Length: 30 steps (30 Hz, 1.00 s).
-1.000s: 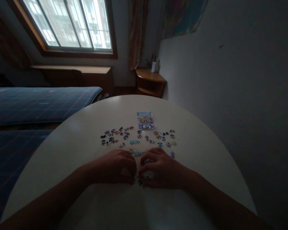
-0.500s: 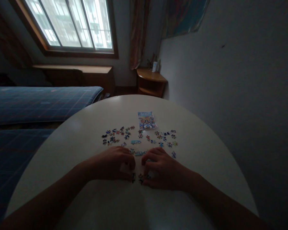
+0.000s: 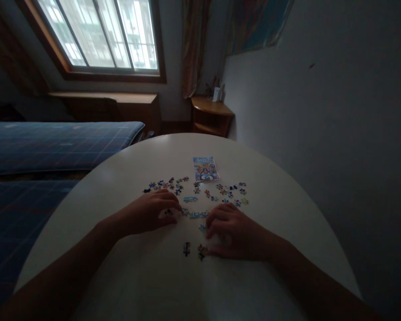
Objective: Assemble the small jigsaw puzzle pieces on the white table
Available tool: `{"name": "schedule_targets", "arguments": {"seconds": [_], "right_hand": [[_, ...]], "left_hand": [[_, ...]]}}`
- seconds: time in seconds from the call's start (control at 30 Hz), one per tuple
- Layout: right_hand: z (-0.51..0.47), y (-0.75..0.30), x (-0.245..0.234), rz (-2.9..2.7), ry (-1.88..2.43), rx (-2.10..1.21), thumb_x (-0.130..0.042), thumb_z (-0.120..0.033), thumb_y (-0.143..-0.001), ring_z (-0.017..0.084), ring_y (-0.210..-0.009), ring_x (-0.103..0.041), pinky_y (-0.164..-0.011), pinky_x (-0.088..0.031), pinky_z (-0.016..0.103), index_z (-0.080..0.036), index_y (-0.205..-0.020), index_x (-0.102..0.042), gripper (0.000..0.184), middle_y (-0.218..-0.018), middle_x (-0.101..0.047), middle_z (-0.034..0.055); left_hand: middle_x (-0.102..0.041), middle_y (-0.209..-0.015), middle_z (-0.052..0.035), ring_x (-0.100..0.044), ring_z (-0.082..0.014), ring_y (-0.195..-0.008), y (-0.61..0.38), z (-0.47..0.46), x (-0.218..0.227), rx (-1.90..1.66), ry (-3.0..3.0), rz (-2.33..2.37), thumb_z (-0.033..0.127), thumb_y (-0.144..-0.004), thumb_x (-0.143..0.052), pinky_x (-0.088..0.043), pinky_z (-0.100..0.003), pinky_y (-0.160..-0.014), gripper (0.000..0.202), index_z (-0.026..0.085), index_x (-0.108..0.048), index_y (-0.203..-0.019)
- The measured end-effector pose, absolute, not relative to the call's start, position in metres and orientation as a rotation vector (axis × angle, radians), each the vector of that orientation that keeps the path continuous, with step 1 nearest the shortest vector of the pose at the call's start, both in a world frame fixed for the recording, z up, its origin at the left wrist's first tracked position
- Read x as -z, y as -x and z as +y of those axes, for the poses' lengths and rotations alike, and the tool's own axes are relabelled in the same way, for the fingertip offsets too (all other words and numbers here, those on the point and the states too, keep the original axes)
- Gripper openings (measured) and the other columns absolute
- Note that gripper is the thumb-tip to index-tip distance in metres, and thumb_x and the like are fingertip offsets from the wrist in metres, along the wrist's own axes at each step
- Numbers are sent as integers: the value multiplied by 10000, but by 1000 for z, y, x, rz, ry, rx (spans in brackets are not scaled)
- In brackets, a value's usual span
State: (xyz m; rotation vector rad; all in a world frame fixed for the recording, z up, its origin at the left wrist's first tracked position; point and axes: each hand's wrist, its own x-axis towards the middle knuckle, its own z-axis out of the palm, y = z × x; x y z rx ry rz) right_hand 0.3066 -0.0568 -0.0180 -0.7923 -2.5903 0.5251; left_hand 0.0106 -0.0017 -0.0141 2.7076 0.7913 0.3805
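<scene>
My left hand (image 3: 153, 210) hovers low over the table with fingers curved and thumb apart, holding nothing I can see. A dark puzzle piece (image 3: 168, 211) shows in the gap under it. To the right, my right hand (image 3: 234, 229) arches over the table, its thumb apart from the fingers. The thumb tip lies beside a small cluster of joined puzzle pieces (image 3: 202, 252), and its fingertips are near a blue piece (image 3: 202, 227). A single puzzle piece (image 3: 186, 248) lies left of that cluster. Between the hands runs a joined light-blue strip (image 3: 198, 215).
Loose puzzle pieces (image 3: 170, 183) are scattered beyond my left hand, and more pieces (image 3: 227, 191) lie beyond the right. A light-blue piece (image 3: 190, 199) sits between them. A colourful picture sheet (image 3: 205, 169) lies farther back on the round white table (image 3: 147, 290).
My left hand has moved away and to the left, off the single piece near the front. My right hand has shifted slightly right, uncovering more of the cluster and the blue piece.
</scene>
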Motion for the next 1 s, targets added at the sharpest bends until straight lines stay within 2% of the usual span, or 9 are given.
{"name": "schedule_targets", "arguments": {"seconds": [0.13,0.27,0.33,0.47,0.7,1.0], "right_hand": [[-48,-319,17,-2524,930,-442,-706,-375,-852,209,-1048,-596,-955,-418,401,-233,-1077,-665,269,-1089,-676,61],[-44,-322,23,-2538,915,-424,-689,-413,-862,225,-1097,-586,-978,-426,424,-236,-1215,-626,400,-1169,-660,83],[-44,-320,25,-2554,909,-419,-681,-429,-866,229,-1118,-578,-992,-422,433,-232,-1255,-606,443,-1204,-652,87],[-44,-316,27,-2575,925,-403,-665,-442,-875,243,-1147,-565,-999,-420,445,-213,-1271,-604,462,-1226,-649,102],[-42,-315,27,-2609,948,-412,-636,-457,-896,242,-1152,-567,-1007,-408,454,-228,-1261,-627,431,-1233,-653,93],[-42,-315,28,-2600,959,-419,-644,-441,-893,243,-1161,-559,-1011,-406,452,-234,-1261,-634,422,-1230,-658,85]], "left_hand": [[-695,-1074,-28,-633,-197,-1023,-14,0,23,-414,-2742,785,308,-901,-654,-418,-405,-1049,218,262,-683,-1112],[-697,-1039,-29,-629,-201,-998,-18,2,32,-464,-2761,811,325,-910,-639,-465,-388,-970,189,258,-684,-1080],[-698,-1025,-24,-628,-209,-1000,-21,2,35,-491,-2769,860,345,-896,-659,-453,-407,-980,190,258,-682,-1062],[-704,-994,-13,-633,-221,-972,-25,1,35,-520,-2770,953,387,-863,-697,-436,-436,-979,192,268,-690,-1014],[-696,-934,-8,-627,-199,-908,-28,1,35,-532,-2746,963,363,-876,-685,-445,-386,-905,117,271,-720,-939],[-701,-954,-21,-627,-196,-916,-27,5,39,-537,-2744,957,338,-911,-646,-455,-375,-894,131,283,-730,-995]]}}
